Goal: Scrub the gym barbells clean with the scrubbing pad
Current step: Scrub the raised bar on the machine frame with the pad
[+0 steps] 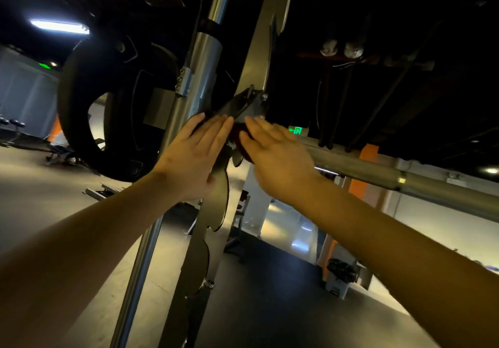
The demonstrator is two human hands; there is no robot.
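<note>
Your left hand is flat, the fingers straight and close together, holding nothing. Their tips press on the lower end of the dark bracket, which slants up and away from them toward the notched upright. Your left thumb lies against the edge of that upright, just below the fingers.

Your right hand is blurred. Its fingers reach out nearly straight and lie over the scrubbing pad, a dark red patch that shows just beneath and to the left of their tips, in the narrow gap between your two sets of fingers. The thumb is out of sight, so you cannot tell whether the pad is pinched or only pressed under the fingers.

The barbell comes in from the far right, passes under the heel of your right hand and ends where the pad sits, at your right fingertips.

The bright guide rod rises just beyond your left fingertips. The black weight plate hangs well to the left of them.
</note>
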